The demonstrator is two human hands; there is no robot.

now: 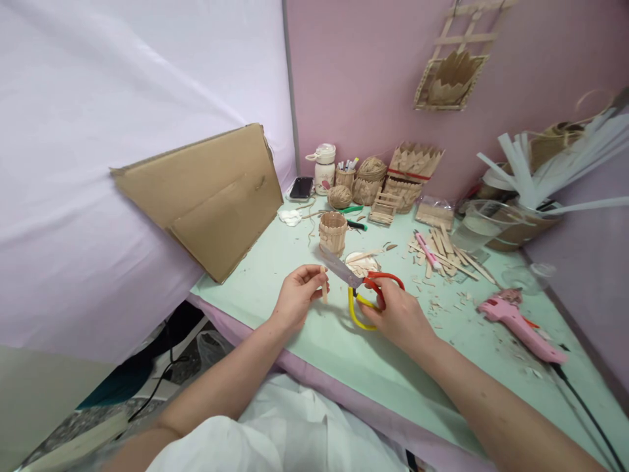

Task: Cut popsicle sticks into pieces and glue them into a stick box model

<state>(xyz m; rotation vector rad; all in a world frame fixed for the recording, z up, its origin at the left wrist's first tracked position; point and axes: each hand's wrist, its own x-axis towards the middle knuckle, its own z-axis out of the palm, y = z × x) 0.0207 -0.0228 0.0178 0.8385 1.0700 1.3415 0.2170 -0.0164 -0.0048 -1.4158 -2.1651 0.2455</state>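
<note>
My left hand (297, 296) pinches a short wooden craft stick (324, 288) and holds it upright over the pale green table (344, 354). My right hand (400, 316) grips scissors (356, 282) with one red and one yellow handle loop. Their blades point left and sit against the top of the stick. Just behind the blades stand a small round cup of wooden sticks (333, 231) and a round wooden disc (362, 264).
A pink glue gun (518, 326) lies at the right with its black cord. Loose sticks (445, 252) and chips scatter behind it. Stick baskets, a phone (301, 188) and a jar (324, 167) line the back wall. Folded cardboard (206, 190) leans at the left.
</note>
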